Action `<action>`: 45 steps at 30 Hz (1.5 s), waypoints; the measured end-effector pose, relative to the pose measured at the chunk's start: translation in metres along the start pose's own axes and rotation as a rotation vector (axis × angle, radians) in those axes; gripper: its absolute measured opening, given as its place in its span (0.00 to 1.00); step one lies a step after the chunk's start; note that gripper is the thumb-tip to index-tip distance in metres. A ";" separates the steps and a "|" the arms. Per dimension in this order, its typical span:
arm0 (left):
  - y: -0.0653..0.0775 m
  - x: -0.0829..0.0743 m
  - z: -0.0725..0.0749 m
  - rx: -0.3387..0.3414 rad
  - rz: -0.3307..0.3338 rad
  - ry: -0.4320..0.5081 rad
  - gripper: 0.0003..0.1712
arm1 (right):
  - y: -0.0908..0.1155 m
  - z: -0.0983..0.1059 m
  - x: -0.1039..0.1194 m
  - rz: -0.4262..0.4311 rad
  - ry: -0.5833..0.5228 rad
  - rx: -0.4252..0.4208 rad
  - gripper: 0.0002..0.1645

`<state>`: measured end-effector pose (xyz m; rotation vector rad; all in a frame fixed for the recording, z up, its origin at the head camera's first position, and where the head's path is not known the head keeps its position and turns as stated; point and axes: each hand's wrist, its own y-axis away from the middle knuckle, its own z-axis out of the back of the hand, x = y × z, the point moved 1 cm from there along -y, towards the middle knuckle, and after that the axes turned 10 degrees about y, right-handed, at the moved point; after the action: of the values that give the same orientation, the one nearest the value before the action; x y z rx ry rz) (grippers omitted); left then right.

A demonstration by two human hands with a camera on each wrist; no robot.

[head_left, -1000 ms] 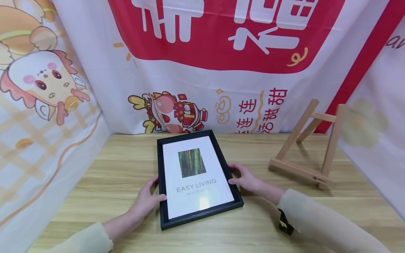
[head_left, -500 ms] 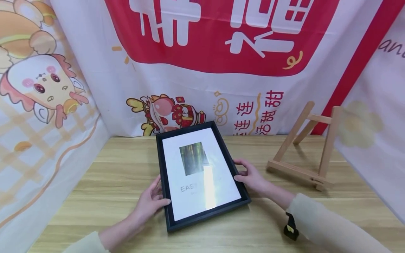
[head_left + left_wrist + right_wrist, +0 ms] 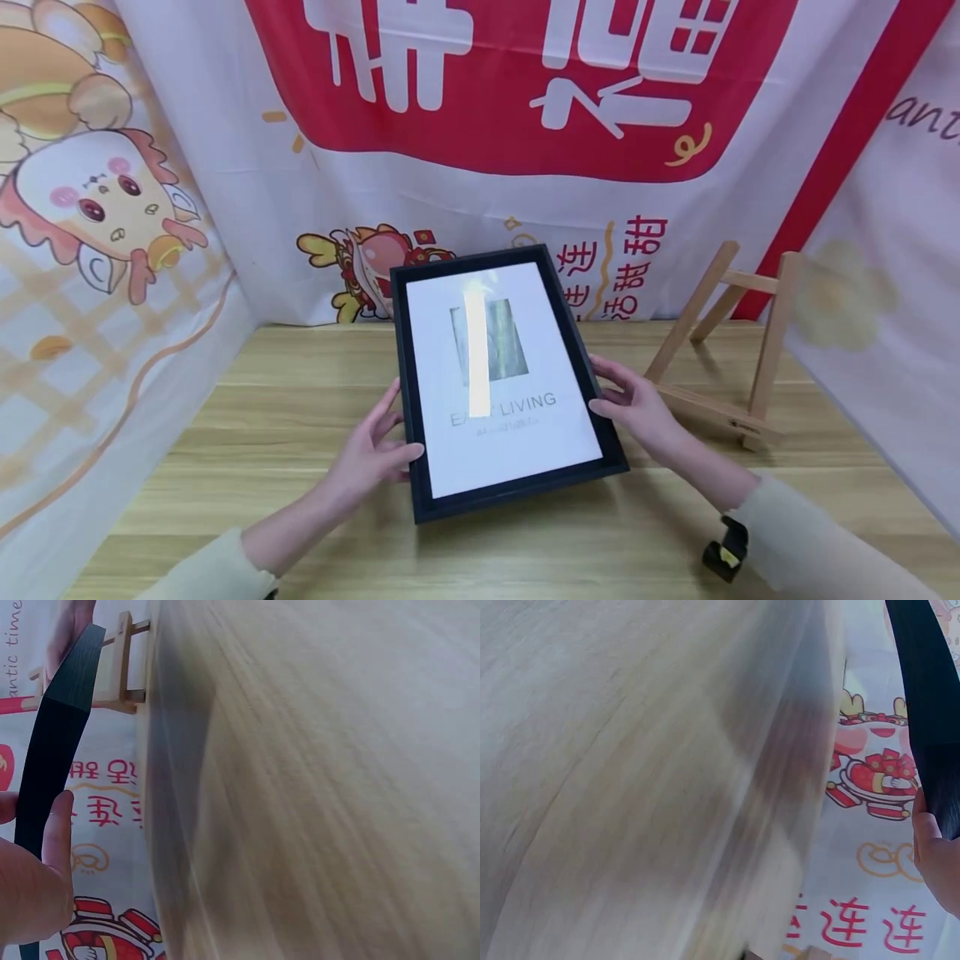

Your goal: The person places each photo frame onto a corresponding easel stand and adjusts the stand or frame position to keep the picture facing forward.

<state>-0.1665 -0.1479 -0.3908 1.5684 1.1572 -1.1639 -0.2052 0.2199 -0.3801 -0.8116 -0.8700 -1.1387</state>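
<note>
A black picture frame with a white insert, a small green picture and the words "EASY LIVING" is held up over the wooden table, its far end raised. My left hand grips its left side, thumb on the front border and fingers behind. On the opposite side my right hand holds the edge in the same way. In the left wrist view the frame's dark side stands apart from the tabletop, and the right wrist view shows its other side lifted too. Glare covers part of the picture.
A small wooden easel stands at the back right, just beyond my right hand. Printed cloth hangs behind the wooden table, with more cloth along the left and right sides.
Both hands have lifted the picture frame off the table and carried it slightly right, its far end tilting up. The glare has moved across the picture. The easel stays in place.
</note>
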 end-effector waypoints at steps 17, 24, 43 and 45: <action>-0.023 -0.016 -0.025 0.102 -0.138 -0.188 0.54 | 0.032 0.018 -0.015 0.184 0.083 -0.160 0.37; -0.046 -0.017 -0.042 0.165 -0.272 -0.321 0.56 | 0.042 0.028 -0.017 0.309 0.090 -0.294 0.37; -0.124 -0.017 -0.099 0.354 -0.519 -0.469 0.58 | 0.056 0.066 -0.038 0.383 0.004 -0.537 0.42; -0.129 -0.017 -0.105 0.367 -0.529 -0.483 0.58 | 0.057 0.068 -0.040 0.406 -0.059 -0.545 0.42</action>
<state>-0.2739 -0.0229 -0.3648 1.1433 1.0919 -2.0690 -0.1685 0.3086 -0.3913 -1.4043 -0.4058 -0.9965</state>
